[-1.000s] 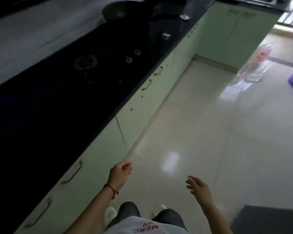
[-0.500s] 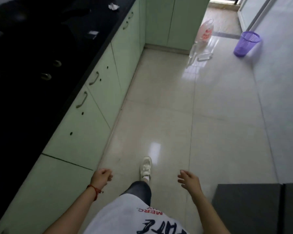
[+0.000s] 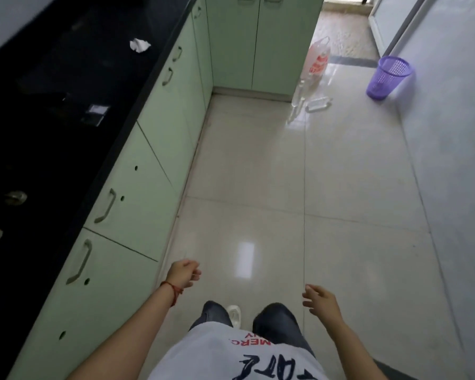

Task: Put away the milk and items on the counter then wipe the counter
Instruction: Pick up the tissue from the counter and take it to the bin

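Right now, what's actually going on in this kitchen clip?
A person is standing or walking alongside the black counter, both hands empty: the left hand loosely curled, the right hand relaxed with fingers spread. Nothing is being handled. A crumpled white paper and a small packet lie on the counter. On the floor ahead are a plastic bag and a purple basket.

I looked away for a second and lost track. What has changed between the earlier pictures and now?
The person has walked on along the black counter; the view swung from the stove toward the purple basket and plastic bag, which now sit nearer. Nothing was taken or released: the left hand stays loosely curled and empty, the right hand open. The crumpled white paper stays on the counter.
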A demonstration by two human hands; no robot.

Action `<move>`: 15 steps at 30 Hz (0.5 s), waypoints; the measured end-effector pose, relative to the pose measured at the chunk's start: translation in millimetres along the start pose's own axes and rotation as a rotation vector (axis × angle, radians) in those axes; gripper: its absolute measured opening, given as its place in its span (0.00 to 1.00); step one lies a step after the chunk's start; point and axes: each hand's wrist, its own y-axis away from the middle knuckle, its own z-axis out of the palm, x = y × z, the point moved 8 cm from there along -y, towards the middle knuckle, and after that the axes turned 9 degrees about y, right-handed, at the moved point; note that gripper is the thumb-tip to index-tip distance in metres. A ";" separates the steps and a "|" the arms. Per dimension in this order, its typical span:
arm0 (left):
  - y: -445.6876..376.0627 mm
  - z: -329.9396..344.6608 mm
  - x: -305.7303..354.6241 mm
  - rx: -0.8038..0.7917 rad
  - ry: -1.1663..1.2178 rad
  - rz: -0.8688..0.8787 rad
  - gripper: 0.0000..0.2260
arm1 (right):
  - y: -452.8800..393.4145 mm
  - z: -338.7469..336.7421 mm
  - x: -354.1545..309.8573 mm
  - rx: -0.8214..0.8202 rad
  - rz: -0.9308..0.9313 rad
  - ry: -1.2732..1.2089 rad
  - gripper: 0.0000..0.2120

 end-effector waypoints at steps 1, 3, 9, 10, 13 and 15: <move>-10.6 9.8 23.2 -0.009 0.005 0.018 0.08 | -11.8 -7.2 -4.9 0.004 0.010 0.007 0.14; -34.1 26.9 65.3 -0.010 0.011 0.044 0.08 | -38.0 -22.7 -17.4 0.015 0.032 0.020 0.15; -95.6 58.0 150.8 0.078 0.056 0.068 0.10 | -132.3 -60.8 -99.3 -0.013 0.024 0.085 0.14; -102.3 60.4 158.6 0.097 0.065 0.055 0.10 | -146.0 -64.7 -119.8 -0.025 0.010 0.104 0.14; -120.2 65.7 174.2 0.143 0.108 0.019 0.10 | -183.7 -70.0 -192.2 -0.088 -0.067 0.155 0.13; -130.0 65.1 181.2 0.181 0.149 -0.005 0.10 | -208.1 -68.6 -243.8 -0.130 -0.120 0.193 0.13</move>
